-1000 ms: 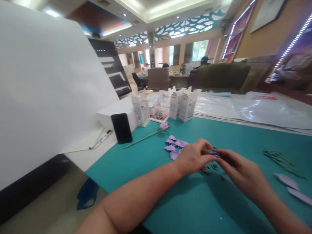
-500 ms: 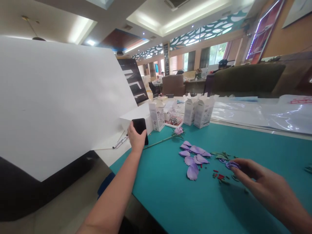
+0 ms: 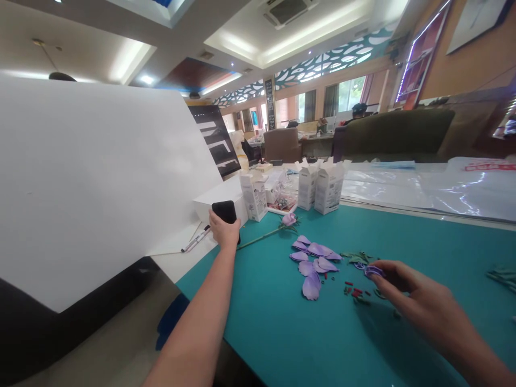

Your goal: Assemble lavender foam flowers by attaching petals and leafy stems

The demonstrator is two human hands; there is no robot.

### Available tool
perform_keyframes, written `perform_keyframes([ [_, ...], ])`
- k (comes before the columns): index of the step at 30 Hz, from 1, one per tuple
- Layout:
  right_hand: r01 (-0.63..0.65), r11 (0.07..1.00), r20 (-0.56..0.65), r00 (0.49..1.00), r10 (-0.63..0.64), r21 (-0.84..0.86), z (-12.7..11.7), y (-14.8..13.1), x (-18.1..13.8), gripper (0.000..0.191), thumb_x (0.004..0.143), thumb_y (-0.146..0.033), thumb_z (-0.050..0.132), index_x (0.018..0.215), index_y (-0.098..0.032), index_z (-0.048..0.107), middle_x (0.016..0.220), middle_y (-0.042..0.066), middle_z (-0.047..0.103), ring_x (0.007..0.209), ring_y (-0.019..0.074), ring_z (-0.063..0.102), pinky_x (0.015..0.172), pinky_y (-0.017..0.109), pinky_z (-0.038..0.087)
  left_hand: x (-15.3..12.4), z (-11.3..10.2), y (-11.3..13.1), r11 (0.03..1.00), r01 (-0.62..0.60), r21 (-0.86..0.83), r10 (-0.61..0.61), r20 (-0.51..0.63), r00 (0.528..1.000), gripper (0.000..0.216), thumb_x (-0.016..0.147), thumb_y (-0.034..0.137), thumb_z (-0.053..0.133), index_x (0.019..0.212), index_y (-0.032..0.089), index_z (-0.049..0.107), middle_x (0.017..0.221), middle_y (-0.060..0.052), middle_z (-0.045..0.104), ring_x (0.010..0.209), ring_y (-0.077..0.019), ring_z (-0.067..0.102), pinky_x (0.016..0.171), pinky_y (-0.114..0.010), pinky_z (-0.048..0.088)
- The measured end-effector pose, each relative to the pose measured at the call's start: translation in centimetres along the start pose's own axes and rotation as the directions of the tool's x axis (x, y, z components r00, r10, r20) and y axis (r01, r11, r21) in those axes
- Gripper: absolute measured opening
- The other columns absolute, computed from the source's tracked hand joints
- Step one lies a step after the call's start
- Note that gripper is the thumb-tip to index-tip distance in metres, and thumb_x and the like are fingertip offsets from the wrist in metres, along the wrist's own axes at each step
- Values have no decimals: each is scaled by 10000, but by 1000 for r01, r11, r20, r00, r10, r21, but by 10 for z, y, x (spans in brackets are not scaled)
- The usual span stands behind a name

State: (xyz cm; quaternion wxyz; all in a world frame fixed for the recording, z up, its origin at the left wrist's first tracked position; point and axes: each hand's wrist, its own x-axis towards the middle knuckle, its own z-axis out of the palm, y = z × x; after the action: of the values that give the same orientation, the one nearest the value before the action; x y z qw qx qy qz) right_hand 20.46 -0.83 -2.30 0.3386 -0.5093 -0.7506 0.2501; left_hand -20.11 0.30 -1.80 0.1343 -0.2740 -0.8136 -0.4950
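Observation:
My left hand (image 3: 224, 232) is closed around a black phone (image 3: 224, 211), held upright near the mat's far left edge. Over the right part of the green mat (image 3: 282, 328), my right hand (image 3: 399, 282) pinches a small purple ring-like piece (image 3: 373, 271) between thumb and fingers. Several loose lilac petals (image 3: 311, 286) lie between my hands. Close to my right fingertips are green leaf pieces (image 3: 358, 257) and small red pieces (image 3: 357, 293). A lilac rose (image 3: 289, 219) on a long green stem (image 3: 262, 236) lies behind the petals.
White boxes (image 3: 329, 188) with raised flaps stand at the back, and another white box (image 3: 253, 198) is beside a tray of small parts (image 3: 283, 203). Markers (image 3: 196, 238) lie at left by a large white panel (image 3: 100, 177). Farther back are an armchair (image 3: 282, 145) and a person (image 3: 358, 112).
The view has shifted slightly, so everything on the mat sits a little further left. Both hands keep their holds on the phone and the purple piece.

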Motion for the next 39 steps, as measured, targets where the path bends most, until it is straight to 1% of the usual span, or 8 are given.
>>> perform_keyframes([
  [5, 0, 1000, -32, 999, 0, 19, 2, -5, -4, 394, 718, -537, 551, 899, -219, 697, 775, 55, 740, 660, 235, 685, 542, 286, 518, -3, 0, 4, 998, 31, -48, -30, 4, 1000, 951, 674, 284, 673, 1450, 147, 141, 1454, -215, 324, 1354, -364, 292, 1060, -513, 333],
  [9, -5, 1000, -140, 990, 8, 16, 6, -11, -9, 371, 748, -532, 528, 885, -229, 693, 769, 42, 734, 683, 239, 679, 598, 309, 514, -4, -1, 6, 992, 37, -119, -36, 17, 999, 940, 673, 279, 669, 1449, 153, 152, 1462, -230, 296, 1358, -394, 266, 1056, -551, 304],
  [14, -2, 1000, -108, 994, 2, 0, 7, -12, -10, 355, 722, -536, 545, 858, -242, 689, 752, 33, 733, 668, 241, 681, 560, 300, 504, 1, -5, -5, 965, 64, -253, -48, 68, 996, 982, 643, 334, 732, 1435, 168, 174, 1481, -220, 260, 1391, -369, 202, 1104, -526, 229],
  [18, -25, 1000, -113, 993, 27, 19, 8, -10, -9, 381, 724, -552, 528, 871, -238, 686, 746, 37, 729, 654, 240, 672, 539, 303, 496, 14, -15, -26, 913, 146, -381, -75, 194, 978, 899, 657, 390, 728, 1393, 150, 270, 1421, -201, 375, 1319, -315, 375, 1066, -449, 332],
  [23, -43, 999, -49, 998, 45, 31, 11, -12, -10, 391, 686, -564, 555, 848, -236, 692, 748, 39, 734, 653, 245, 674, 545, 308, 499, 24, -29, -49, 807, 305, -506, -37, 471, 881, 589, 647, 324, 731, 1164, 126, 530, 1144, -152, 637, 1048, -251, 618, 887, -380, 493],
  [27, -33, 999, -131, 991, 38, 37, 15, -10, -13, 391, 723, -561, 525, 862, -237, 694, 784, 44, 739, 678, 254, 678, 595, 331, 512, 28, -35, -59, 726, 435, -532, -5, 629, 778, 472, 572, 264, 777, 992, 129, 612, 968, -111, 707, 870, -237, 672, 786, -388, 526],
  [33, -75, 997, -43, 996, 75, 18, 15, 10, -6, 474, 657, -661, 545, 864, -270, 713, 838, 42, 749, 715, 288, 692, 589, 354, 543, 35, -37, -64, 661, 535, -525, 15, 723, 691, 401, 517, 117, 758, 899, 138, 640, 934, -94, 723, 836, -229, 671, 802, -385, 513],
  [39, -113, 994, -55, 992, 113, -10, 17, 13, -5, 511, 644, -701, 514, 855, -283, 717, 869, 55, 746, 724, 312, 688, 598, 390, 549, 37, -34, -65, 633, 586, -506, -19, 746, 665, 335, 564, 84, 727, 882, 149, 640, 905, -81, 724, 815, -220, 669, 810, -385, 505],
])
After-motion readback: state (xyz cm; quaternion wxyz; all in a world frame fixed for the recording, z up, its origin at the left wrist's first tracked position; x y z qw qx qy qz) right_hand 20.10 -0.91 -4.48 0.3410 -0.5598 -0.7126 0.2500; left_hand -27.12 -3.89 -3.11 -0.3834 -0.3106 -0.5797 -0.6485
